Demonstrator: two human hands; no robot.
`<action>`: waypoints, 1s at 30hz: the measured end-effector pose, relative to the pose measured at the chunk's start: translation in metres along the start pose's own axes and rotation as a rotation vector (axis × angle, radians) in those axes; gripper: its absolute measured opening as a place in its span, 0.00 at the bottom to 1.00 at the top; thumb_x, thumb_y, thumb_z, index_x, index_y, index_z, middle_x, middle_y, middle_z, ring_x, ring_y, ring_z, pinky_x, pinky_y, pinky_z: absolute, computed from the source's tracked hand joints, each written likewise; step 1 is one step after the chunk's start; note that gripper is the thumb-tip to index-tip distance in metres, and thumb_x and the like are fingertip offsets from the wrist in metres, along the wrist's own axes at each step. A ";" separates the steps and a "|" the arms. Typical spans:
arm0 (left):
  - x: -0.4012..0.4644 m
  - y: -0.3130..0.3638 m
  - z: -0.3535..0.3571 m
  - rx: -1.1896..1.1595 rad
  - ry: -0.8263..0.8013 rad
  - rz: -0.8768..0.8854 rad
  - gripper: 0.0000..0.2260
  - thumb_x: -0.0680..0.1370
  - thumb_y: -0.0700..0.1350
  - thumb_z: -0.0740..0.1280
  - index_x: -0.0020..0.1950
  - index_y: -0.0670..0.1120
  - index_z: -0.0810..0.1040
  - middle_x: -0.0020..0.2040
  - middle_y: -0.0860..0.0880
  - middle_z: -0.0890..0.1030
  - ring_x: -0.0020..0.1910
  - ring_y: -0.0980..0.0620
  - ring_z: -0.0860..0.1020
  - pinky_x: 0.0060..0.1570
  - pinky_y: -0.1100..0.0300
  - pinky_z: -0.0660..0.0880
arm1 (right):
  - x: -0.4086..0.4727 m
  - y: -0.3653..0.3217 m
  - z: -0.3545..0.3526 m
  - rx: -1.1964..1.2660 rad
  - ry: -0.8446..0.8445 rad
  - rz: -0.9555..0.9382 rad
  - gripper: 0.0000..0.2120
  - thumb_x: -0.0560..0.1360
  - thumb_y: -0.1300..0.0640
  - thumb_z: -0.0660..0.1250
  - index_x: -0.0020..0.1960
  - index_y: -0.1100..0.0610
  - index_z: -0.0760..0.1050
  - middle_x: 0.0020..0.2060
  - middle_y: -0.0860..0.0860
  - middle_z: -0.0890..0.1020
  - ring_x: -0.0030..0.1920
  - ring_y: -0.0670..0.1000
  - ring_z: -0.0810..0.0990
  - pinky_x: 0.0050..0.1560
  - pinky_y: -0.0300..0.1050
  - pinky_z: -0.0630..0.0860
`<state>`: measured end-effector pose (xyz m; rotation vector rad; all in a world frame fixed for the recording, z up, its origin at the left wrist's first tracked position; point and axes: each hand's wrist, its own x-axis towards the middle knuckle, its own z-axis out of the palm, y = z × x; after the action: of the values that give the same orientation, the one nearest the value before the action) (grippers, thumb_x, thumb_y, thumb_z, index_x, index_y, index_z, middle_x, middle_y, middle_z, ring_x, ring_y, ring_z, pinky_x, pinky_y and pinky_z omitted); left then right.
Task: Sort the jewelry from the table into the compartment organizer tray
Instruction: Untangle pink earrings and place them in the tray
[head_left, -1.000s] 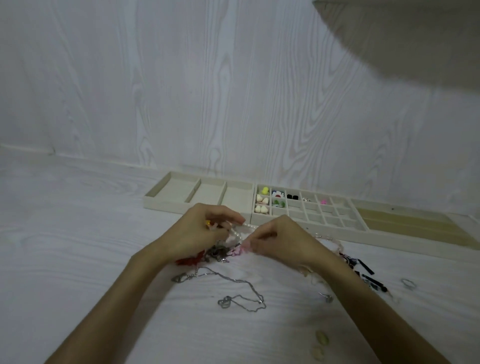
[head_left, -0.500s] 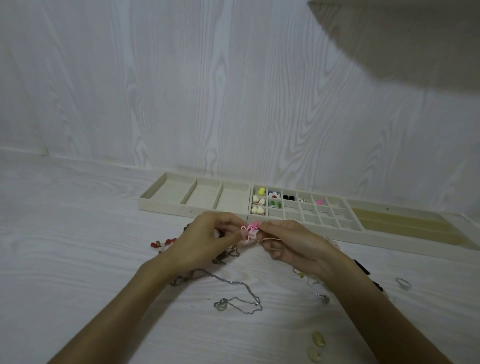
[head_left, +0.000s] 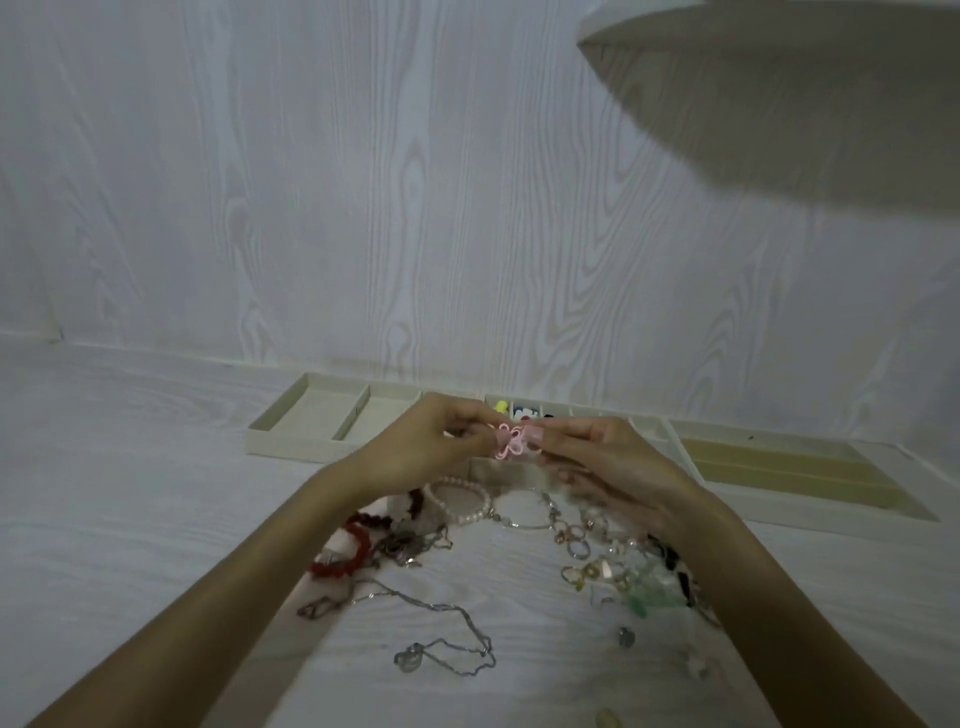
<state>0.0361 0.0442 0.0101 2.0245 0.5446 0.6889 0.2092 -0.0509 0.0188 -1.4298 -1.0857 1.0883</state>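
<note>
Pink flower piece (head_left: 511, 442) is pinched betw. both hands, left hand (head_left: 426, 449) & right hand (head_left: 602, 457), each grip clamped on it above the tray (head_left: 291, 434); if loosened, it could be dropped into the tangled pile (head_left: 415, 540) on the worktop (head_left: 130, 519).

Both hands, left hand (head_left: 415, 452) and right hand (head_left: 602, 457), lifted the pink flower piece (head_left: 511, 441) off the pile, now up before the organizer tray (head_left: 311, 410); possibly an earring.

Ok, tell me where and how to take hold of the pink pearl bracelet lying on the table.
Take the pink pearl bracelet at its near-left arc, coming straight down from above with a thumb-and-finger pinch across the bead strand. It lies flat as an open loop, and that arc looks freest; the right side meets a thin silver bangle, and the far edge sits under the left hand.
</note>
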 end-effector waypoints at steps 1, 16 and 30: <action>0.013 0.005 0.001 -0.021 -0.008 -0.006 0.06 0.76 0.42 0.68 0.51 0.47 0.83 0.47 0.47 0.85 0.46 0.57 0.82 0.51 0.68 0.75 | 0.002 -0.005 -0.008 -0.024 0.034 -0.036 0.13 0.70 0.57 0.71 0.54 0.57 0.82 0.43 0.52 0.86 0.37 0.42 0.81 0.34 0.31 0.75; 0.158 0.005 0.074 -0.030 -0.074 -0.213 0.11 0.75 0.48 0.70 0.56 0.46 0.83 0.55 0.50 0.82 0.44 0.62 0.77 0.36 0.74 0.69 | 0.062 -0.015 -0.124 -0.424 0.423 -0.082 0.09 0.70 0.60 0.74 0.49 0.61 0.81 0.37 0.54 0.85 0.33 0.43 0.83 0.38 0.32 0.79; 0.176 -0.020 0.100 0.385 0.129 -0.152 0.11 0.74 0.57 0.69 0.43 0.51 0.85 0.36 0.55 0.81 0.35 0.56 0.76 0.36 0.62 0.69 | 0.078 0.004 -0.147 -0.612 0.380 -0.032 0.05 0.71 0.61 0.72 0.47 0.57 0.83 0.37 0.50 0.84 0.34 0.41 0.80 0.32 0.28 0.72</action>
<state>0.2309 0.1005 -0.0050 2.2714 0.9571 0.6627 0.3685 -0.0020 0.0231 -1.9881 -1.2031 0.4302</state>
